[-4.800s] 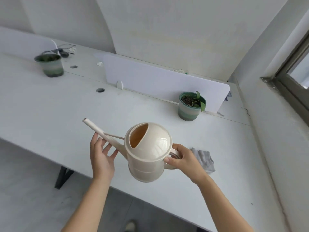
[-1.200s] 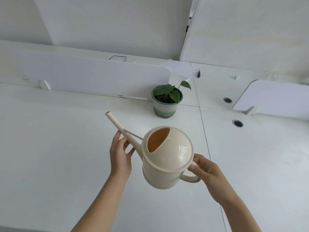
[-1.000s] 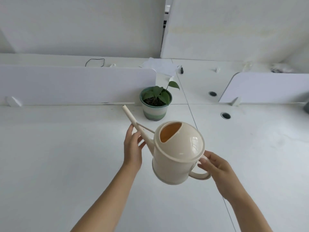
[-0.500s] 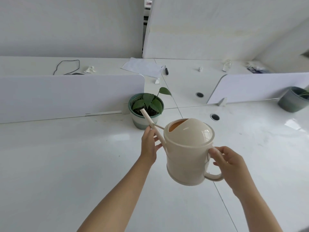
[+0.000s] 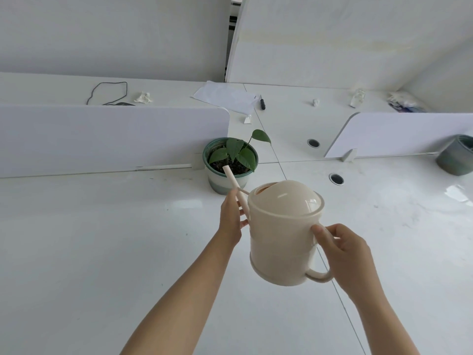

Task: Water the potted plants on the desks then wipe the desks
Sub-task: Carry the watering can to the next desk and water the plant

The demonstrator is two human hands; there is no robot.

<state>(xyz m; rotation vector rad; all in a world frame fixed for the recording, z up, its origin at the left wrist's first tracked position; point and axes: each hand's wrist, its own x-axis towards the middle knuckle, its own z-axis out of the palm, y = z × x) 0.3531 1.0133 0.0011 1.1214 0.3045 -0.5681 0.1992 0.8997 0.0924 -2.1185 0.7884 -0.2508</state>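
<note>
Head view: watering the near potted plant, spout tip over the soil.

The right hand (image 5: 345, 249) curls its fingers round the handle of the cream watering can (image 5: 284, 234), held in the air and tipped forward. The left hand (image 5: 231, 216) lays fairly straight fingers against the spout (image 5: 231, 179), steadying it. The spout's tip sits over the green potted plant (image 5: 231, 162) on the desk (image 5: 102, 239), beside a white divider panel (image 5: 102, 137). I cannot tell whether water is flowing. Next, I judge, calls for a slow further tilt, keeping the stream clear of the leaves. A second pot (image 5: 455, 156) waits far right. A grommet hole (image 5: 336, 178), paper sheet (image 5: 225, 96) and cable (image 5: 107, 92) lie well apart, blocking nothing.
</note>
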